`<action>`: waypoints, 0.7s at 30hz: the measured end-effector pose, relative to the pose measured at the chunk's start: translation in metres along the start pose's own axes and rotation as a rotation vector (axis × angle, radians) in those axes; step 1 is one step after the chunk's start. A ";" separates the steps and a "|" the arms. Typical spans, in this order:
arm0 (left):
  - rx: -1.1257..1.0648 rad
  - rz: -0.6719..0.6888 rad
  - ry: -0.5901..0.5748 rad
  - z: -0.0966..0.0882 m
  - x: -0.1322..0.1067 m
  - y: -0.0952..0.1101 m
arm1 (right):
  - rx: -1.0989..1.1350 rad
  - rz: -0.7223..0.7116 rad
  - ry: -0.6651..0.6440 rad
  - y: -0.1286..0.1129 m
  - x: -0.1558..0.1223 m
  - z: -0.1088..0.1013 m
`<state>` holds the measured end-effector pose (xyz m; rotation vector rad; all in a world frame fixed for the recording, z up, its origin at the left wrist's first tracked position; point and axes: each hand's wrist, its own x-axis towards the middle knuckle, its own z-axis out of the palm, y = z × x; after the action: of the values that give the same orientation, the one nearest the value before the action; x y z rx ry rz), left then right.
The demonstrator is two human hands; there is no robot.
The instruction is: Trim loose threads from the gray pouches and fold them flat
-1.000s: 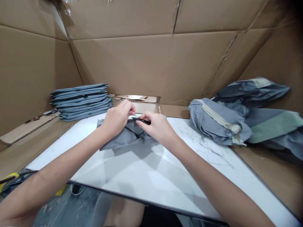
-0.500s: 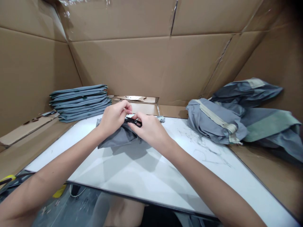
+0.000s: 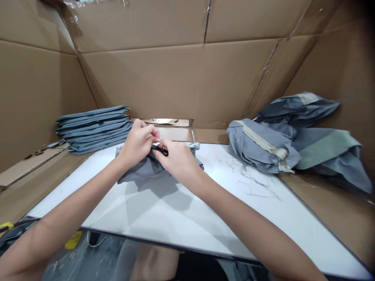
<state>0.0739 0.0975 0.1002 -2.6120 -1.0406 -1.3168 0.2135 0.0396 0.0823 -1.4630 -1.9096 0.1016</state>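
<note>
A crumpled grey cloth piece (image 3: pixel 140 171) lies on the white tabletop under both hands. My right hand (image 3: pixel 178 158) is closed around small black thread snips (image 3: pixel 160 150), whose tips point left toward my other hand. Thumb and forefinger of my left hand (image 3: pixel 137 142) are pinched together just above the snips. What they pinch, perhaps a thread or the cloth's edge, is too small to make out. Part of the cloth shows beyond my right hand, with a pale edge at its top.
Folded blue-grey cloth pieces form a neat stack (image 3: pixel 95 128) at the back left. Loose grey cloth items with pale bands (image 3: pixel 263 146) are heaped at the right. Cardboard walls (image 3: pixel 140 82) enclose the white table (image 3: pixel 164 230). Loose threads (image 3: pixel 249 177) lie right of centre.
The view has shifted slightly, so everything sits a little further left. My left fingers have closed into a tighter pinch, and more cloth shows behind my right hand. The snips stay in my right hand.
</note>
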 end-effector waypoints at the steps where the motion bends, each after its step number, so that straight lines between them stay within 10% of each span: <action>1: 0.019 0.026 0.020 0.001 0.000 -0.001 | 0.008 -0.004 0.007 0.001 0.000 0.001; 21: -0.141 -0.164 -0.070 -0.001 0.004 -0.002 | 0.118 0.068 -0.118 0.005 0.003 -0.016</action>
<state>0.0738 0.1013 0.1029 -2.7449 -1.2407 -1.3877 0.2261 0.0383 0.0931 -1.4708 -1.9121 0.3336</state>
